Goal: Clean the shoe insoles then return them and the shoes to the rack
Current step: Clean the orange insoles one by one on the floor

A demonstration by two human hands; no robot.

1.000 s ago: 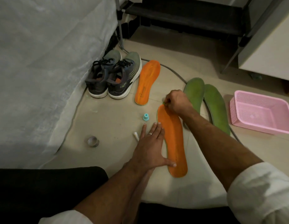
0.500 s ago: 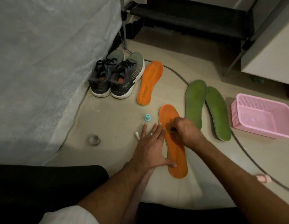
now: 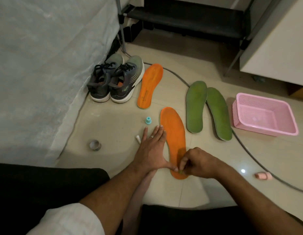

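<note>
Pale tiled floor [image 3: 113, 126] carries: pair of grey lace-up sneakers [image 3: 116, 80], two orange foam insoles [image 3: 150, 85] [image 3: 172, 131], two green insoles [image 3: 196, 106] [image 3: 218, 112], pink perforated plastic basket [image 3: 266, 116], small teal cap [image 3: 148, 120], tape roll [image 3: 94, 145], grey cable [image 3: 249, 150].

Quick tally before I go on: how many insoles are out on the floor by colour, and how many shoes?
Orange insoles: 2, one under the hands, one beside the shoes
Green insoles: 2
Shoes: 2
Total: 6
</note>
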